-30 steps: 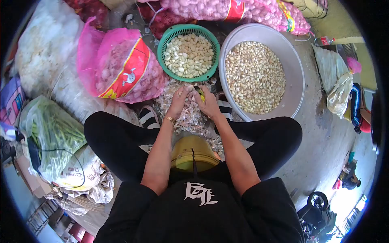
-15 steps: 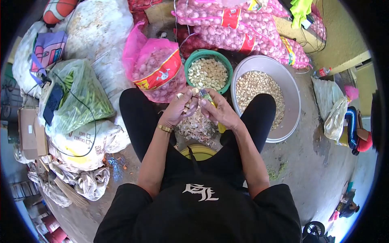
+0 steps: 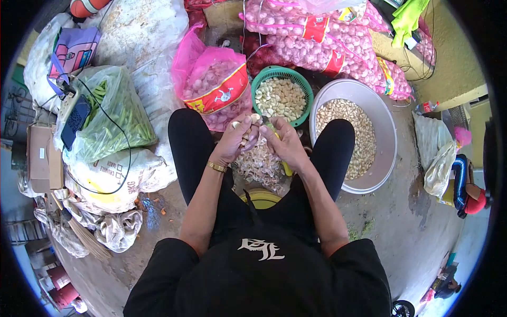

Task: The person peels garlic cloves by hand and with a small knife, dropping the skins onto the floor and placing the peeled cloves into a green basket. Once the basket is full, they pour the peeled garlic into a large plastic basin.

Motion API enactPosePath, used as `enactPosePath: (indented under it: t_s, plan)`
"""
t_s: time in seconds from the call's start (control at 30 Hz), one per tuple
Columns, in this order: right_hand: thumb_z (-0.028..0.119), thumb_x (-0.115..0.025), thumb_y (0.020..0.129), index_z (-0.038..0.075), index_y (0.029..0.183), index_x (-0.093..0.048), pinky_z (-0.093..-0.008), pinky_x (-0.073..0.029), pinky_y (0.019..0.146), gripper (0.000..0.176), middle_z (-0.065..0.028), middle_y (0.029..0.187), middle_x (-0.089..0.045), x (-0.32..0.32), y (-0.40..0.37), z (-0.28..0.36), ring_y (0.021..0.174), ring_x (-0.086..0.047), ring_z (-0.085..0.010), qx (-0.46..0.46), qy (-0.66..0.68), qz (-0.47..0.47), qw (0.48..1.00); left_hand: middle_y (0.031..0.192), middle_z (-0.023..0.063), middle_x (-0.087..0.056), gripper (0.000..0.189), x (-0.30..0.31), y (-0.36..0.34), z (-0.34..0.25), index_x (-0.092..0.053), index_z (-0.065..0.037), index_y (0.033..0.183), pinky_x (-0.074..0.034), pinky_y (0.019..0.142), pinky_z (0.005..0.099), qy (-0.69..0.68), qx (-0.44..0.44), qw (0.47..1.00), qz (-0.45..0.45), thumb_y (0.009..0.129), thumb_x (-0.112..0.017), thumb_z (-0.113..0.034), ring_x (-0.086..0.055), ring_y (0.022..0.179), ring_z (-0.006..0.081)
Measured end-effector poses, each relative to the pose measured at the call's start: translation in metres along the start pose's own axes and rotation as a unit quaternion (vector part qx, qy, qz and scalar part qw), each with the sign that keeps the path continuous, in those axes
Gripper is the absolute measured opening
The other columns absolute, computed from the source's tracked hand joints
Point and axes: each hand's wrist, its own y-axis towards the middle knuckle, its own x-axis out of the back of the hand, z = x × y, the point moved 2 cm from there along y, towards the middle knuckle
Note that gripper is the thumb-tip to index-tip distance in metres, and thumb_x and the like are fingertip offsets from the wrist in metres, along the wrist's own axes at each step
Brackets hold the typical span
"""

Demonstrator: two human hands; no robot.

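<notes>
My left hand [image 3: 236,140] is closed around several garlic cloves [image 3: 245,138], some showing between its fingers. Close beside it, my right hand [image 3: 287,143] grips a small knife with a yellow handle [image 3: 287,168], its blade side mostly hidden by the fingers. Papery garlic skins [image 3: 260,165] lie in a heap below both hands. Just beyond stands a green basket [image 3: 308,87] holding peeled cloves [image 3: 280,98]. To its right, a large pale tub [image 3: 384,142] contains many unpeeled cloves [image 3: 351,132].
An open pink net bag [image 3: 222,79] of garlic sits ahead, with stacked garlic sacks [image 3: 327,45] behind. On the left are a plastic bag of green vegetables [image 3: 116,119], a phone [image 3: 75,121] and white sacks [image 3: 134,45]. Another person [image 3: 467,193] is at far right.
The view has shifted slightly, so the surroundings appear farther right and the tub a little lower. My hands stay close together with the cloves and knife; my right fingers have shifted slightly.
</notes>
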Motion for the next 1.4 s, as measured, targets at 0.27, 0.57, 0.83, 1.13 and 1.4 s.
enactPosePath:
  t_s: [0.27,0.57,0.83,1.13,1.4]
  plan:
    - [0.029,-0.064,0.097,0.002,0.116,-0.054,-0.0183,-0.037,0.046,0.034,0.0031,0.065,-0.054,0.005,-0.002,0.011,0.052,-0.047,-0.0029,-0.003,0.102,0.013,0.995,0.066,-0.0037,-0.045,0.033,0.006,0.009,0.007,-0.054,-0.007,0.103,-0.031,0.041,0.0182,-0.104,-0.028,0.994,0.014,0.104,-0.044,-0.038,-0.041,0.047,0.0040]
    - [0.016,-0.069,0.093,-0.001,0.104,-0.066,-0.0194,-0.044,0.064,0.020,0.0022,0.082,-0.065,-0.008,0.012,0.011,0.073,-0.055,-0.0029,0.045,0.036,-0.112,0.992,0.063,-0.0035,-0.047,0.035,0.003,0.011,0.003,-0.057,-0.007,0.107,-0.030,0.039,0.0199,0.010,-0.023,1.000,-0.016,0.102,-0.049,-0.040,-0.041,0.044,0.0058]
    - [0.010,-0.064,0.094,0.001,0.094,-0.066,-0.0204,-0.043,0.060,0.010,0.0032,0.079,-0.064,-0.004,0.025,0.005,0.068,-0.053,-0.0018,0.113,0.055,-0.127,0.984,0.062,-0.0032,-0.047,0.032,0.001,0.017,-0.001,-0.055,-0.008,0.108,-0.027,0.038,0.0197,-0.050,0.019,0.996,0.066,0.102,-0.051,-0.039,-0.038,0.043,0.0052]
    - [0.011,-0.069,0.086,-0.004,0.080,-0.064,-0.0263,-0.041,0.054,0.017,-0.0006,0.065,-0.058,0.015,0.044,-0.006,0.060,-0.048,-0.0057,0.154,-0.123,-0.228,0.954,0.070,-0.0017,-0.050,0.025,-0.014,0.036,0.010,-0.054,-0.006,0.117,-0.034,0.044,0.0192,0.143,-0.071,0.979,-0.129,0.103,-0.050,-0.026,-0.045,0.052,0.0036]
    - [0.014,-0.066,0.090,0.000,0.081,-0.064,-0.0249,-0.039,0.054,0.016,0.0026,0.067,-0.056,0.026,0.048,0.011,0.062,-0.047,-0.0046,0.088,-0.028,-0.165,0.982,0.072,-0.0012,-0.049,0.024,-0.013,0.049,-0.007,-0.055,-0.005,0.112,-0.036,0.048,0.0196,0.202,-0.109,0.970,-0.079,0.104,-0.047,-0.026,-0.044,0.054,0.0038]
